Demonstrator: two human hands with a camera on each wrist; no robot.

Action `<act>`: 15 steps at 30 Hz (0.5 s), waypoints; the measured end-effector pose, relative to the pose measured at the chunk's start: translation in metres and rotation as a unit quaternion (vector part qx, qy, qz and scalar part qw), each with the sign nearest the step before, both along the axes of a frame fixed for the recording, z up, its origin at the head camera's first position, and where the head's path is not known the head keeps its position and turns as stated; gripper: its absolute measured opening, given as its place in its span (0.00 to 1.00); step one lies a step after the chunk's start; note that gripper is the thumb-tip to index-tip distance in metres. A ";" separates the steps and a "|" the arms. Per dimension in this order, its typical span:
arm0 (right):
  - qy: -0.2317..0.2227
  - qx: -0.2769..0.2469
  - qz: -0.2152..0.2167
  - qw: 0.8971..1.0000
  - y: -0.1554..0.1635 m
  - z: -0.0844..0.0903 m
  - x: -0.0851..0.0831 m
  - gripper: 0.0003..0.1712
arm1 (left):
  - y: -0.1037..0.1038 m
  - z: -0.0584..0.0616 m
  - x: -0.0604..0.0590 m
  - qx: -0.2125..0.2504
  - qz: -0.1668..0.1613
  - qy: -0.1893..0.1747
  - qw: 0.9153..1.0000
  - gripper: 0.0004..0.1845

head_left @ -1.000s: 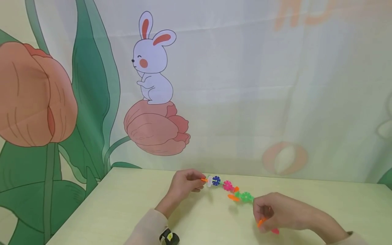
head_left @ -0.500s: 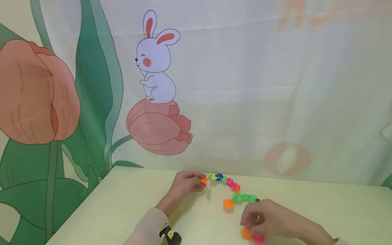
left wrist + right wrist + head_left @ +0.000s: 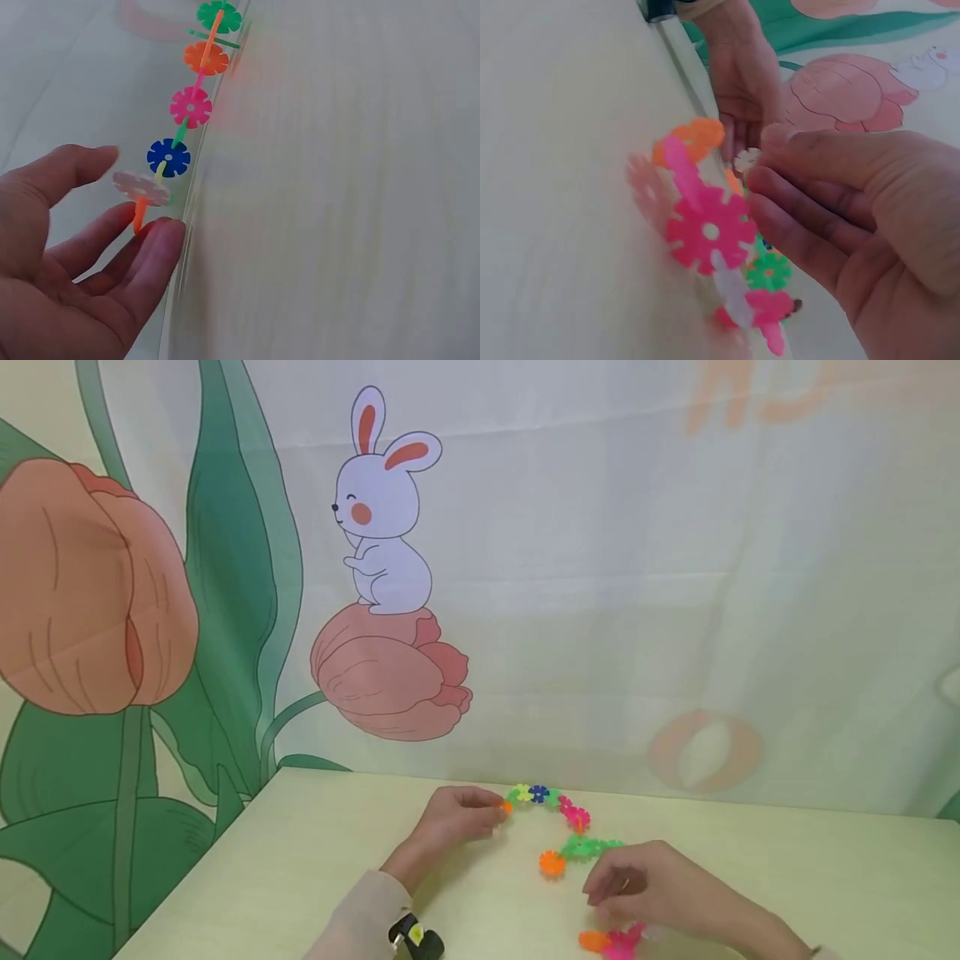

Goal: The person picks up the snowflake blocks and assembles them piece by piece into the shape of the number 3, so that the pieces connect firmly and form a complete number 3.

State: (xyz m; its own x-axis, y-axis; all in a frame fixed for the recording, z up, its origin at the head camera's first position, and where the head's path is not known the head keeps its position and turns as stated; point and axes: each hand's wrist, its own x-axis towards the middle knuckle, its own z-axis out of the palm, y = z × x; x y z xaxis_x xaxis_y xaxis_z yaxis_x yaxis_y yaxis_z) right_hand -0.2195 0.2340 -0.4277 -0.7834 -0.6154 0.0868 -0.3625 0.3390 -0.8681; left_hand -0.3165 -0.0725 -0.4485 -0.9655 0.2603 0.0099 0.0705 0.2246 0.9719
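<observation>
A chain of plastic snowflake discs curves across the table; its blue disc (image 3: 538, 794) lies near the back edge, its orange disc (image 3: 552, 863) nearer the middle. My left hand (image 3: 459, 817) is at the chain's left end. In the left wrist view, its thumb stands apart from the fingers, which touch or nearly touch an orange disc (image 3: 139, 216) below a whitish disc (image 3: 141, 187). My right hand (image 3: 652, 885) hovers with loosely bent fingers over the near part. In the right wrist view, a pink disc (image 3: 711, 231) there sits beside the fingers, not between them.
The pale table (image 3: 300, 877) ends at a printed cloth backdrop (image 3: 555, 610) with a rabbit and tulips. A black strap (image 3: 416, 937) is on the left wrist.
My right hand has moved left and let go of the orange and pink discs, now lying below it. The chain's discs have settled flatter. The left thumb and fingers stay at the orange end.
</observation>
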 end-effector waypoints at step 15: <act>0.069 0.015 -0.191 0.979 0.035 -0.013 -0.023 0.15 | -0.003 -0.002 0.001 -0.059 0.009 0.028 0.998 0.20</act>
